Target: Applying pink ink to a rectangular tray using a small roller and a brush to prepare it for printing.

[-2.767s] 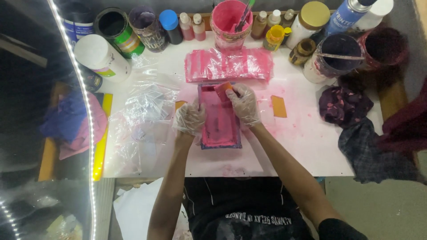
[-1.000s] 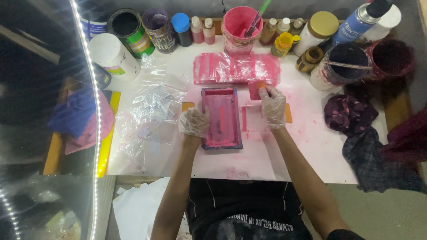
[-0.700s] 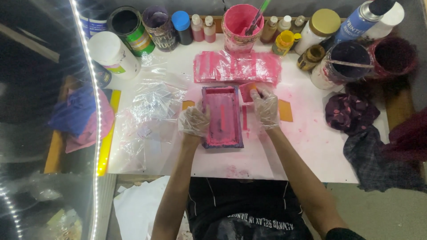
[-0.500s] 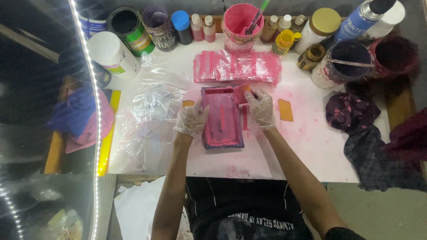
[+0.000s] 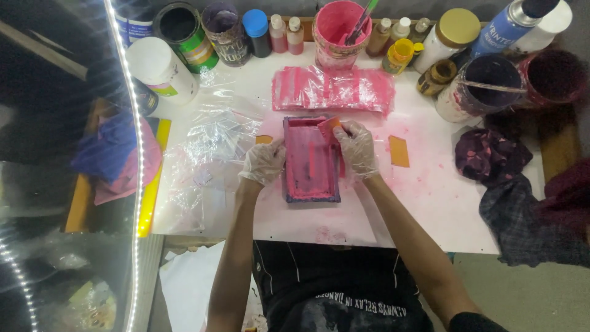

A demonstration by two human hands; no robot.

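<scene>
Frame [image 5: 310, 161], a small rectangular one stained pink, lies flat at the middle of the white table [image 5: 430, 209], its long sides running away from the person. Seen from the head camera, the left hand [image 5: 263, 163], in a thin clear glove, rests on the frame's left edge with fingers bent and pressing down on the rim. The right hand [image 5: 356, 147], gloved too, is at the frame's upper right corner, fingers pinched round a small orange scraper [image 5: 330, 125] whose edge touches the pink inner surface near the top.

Just beyond the frame lies a row of pink-smeared plastic sheets [image 5: 333, 90], overlapping one another. Crumpled clear plastic [image 5: 206, 147] covers the table to the left. A small orange card [image 5: 399, 151] lies to the right of the right hand, apart from it; another orange bit [image 5: 263, 139] peeks out beside the left hand.

Along the far edge stand a pink bucket [image 5: 340, 31] with a stick in it, small bottles [image 5: 286, 34], a yellow-capped bottle [image 5: 399, 55], a white tub [image 5: 161, 69], a dark can [image 5: 184, 31] and a blue spray can [image 5: 510, 27]. Two purple-stained pots [image 5: 485, 83] stand at right, with stained rags [image 5: 491, 157] below them. Pink smears mark the table around the frame.
</scene>
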